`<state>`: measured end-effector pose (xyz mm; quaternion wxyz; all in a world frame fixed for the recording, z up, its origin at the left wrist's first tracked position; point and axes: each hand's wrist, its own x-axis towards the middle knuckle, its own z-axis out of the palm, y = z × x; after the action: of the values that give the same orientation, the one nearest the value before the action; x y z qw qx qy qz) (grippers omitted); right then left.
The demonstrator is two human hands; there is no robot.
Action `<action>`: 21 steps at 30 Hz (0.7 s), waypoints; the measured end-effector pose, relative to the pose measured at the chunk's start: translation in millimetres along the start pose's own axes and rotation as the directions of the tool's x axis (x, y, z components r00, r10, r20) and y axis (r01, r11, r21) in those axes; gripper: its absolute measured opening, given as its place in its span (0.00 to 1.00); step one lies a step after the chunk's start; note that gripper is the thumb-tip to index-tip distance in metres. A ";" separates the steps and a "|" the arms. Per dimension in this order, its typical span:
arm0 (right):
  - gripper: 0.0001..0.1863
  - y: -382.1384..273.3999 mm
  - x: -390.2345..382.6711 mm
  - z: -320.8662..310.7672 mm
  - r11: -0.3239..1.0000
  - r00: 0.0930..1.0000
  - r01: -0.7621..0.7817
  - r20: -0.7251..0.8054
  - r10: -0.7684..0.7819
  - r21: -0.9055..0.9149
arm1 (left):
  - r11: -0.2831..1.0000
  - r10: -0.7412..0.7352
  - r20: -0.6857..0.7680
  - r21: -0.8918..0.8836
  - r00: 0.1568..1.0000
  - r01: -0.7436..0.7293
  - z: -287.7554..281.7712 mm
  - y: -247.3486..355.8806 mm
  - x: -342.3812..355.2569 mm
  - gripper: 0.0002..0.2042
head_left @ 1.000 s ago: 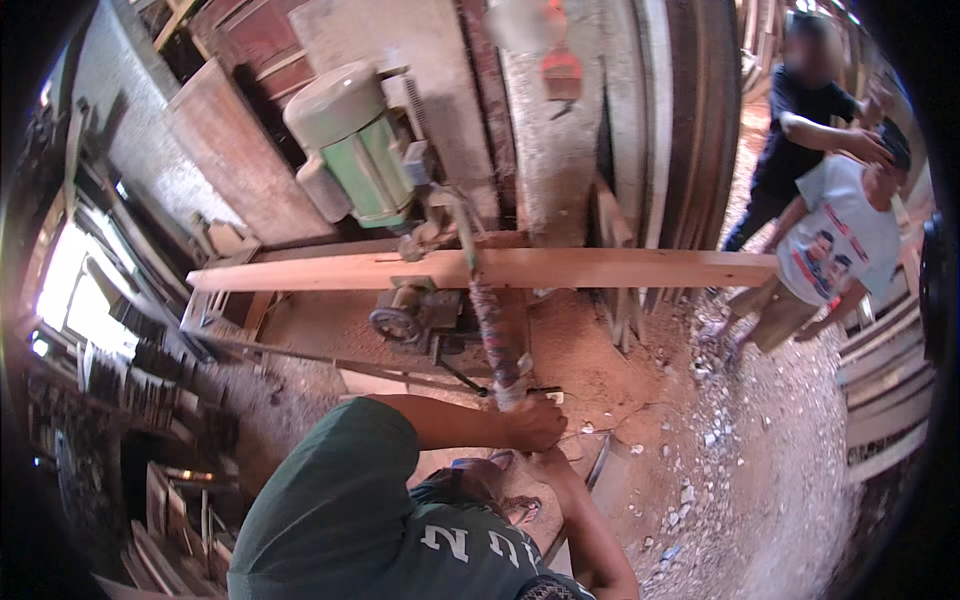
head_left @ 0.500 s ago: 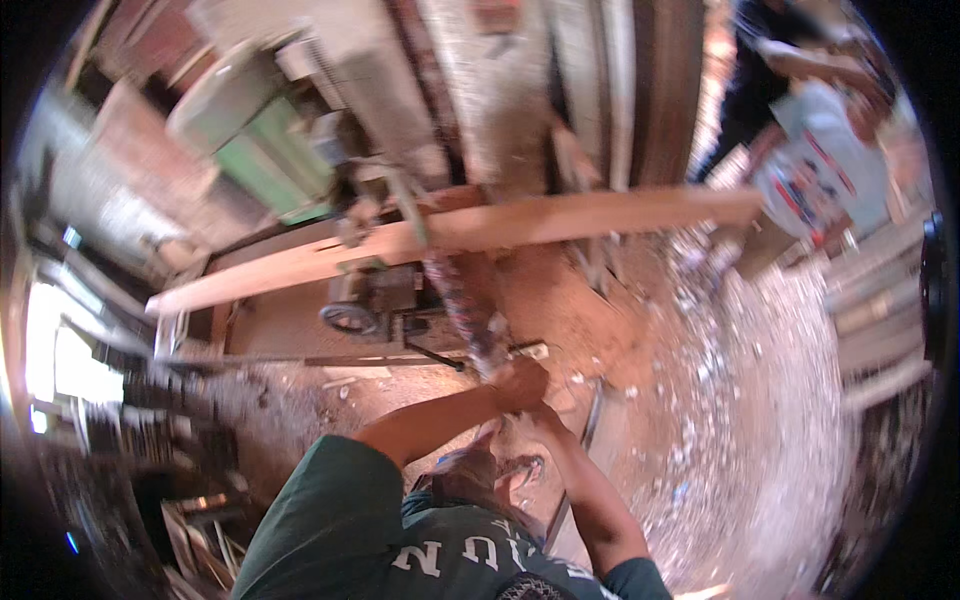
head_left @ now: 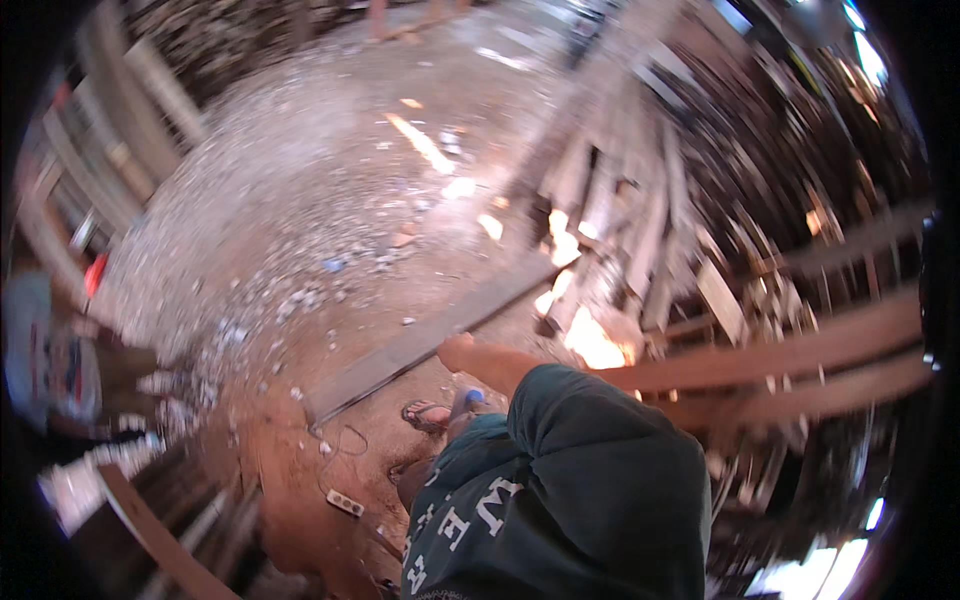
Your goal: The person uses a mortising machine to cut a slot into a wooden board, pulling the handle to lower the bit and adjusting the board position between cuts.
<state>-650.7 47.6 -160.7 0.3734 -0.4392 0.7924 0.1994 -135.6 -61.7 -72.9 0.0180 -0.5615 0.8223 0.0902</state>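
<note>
My right shoulder in a dark green shirt (head_left: 590, 480) fills the lower middle of the view. A bare arm comes out of its sleeve and ends in a rounded, blurred shape that I take for my right hand (head_left: 462, 352). It hangs just above a long grey plank (head_left: 420, 345) lying on the red dirt floor. I see nothing in that hand, and the blur hides its fingers. My left hand is out of sight. My foot in a sandal (head_left: 425, 412) stands below the plank.
Two long reddish planks (head_left: 800, 350) run to the right, with stacked timber (head_left: 640, 220) behind them. Wood chips cover the ground (head_left: 300, 200). Another person in a printed shirt (head_left: 45, 360) is at the left edge. A small white block (head_left: 343, 503) lies by a cable.
The view has swung far to the right, away from the green motor and the saw bench. Both hands were on the wood at the machine; now only one arm shows.
</note>
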 end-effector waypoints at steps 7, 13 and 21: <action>0.19 54.3 -122.2 177.5 0.867 0.990 -0.139 0.081 0.114 0.479 | 0.899 0.432 0.227 -0.191 0.873 -0.395 -48.0 64.9 16.8 0.11; 0.34 51.5 -264.3 370.2 0.769 0.825 -0.520 0.452 0.339 0.372 | 0.821 0.569 0.388 -0.303 0.725 -0.483 -77.5 76.3 1.5 0.12; 0.33 73.9 -375.3 305.7 0.537 0.487 -0.842 0.508 0.711 0.054 | 0.812 0.584 0.495 -0.363 0.644 -0.457 -120.2 46.8 -29.1 0.13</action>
<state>-460.0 489.3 -69.9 0.4646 0.0886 0.8218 0.3177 -159.7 -38.6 55.1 0.1853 -0.2423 0.8881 0.3439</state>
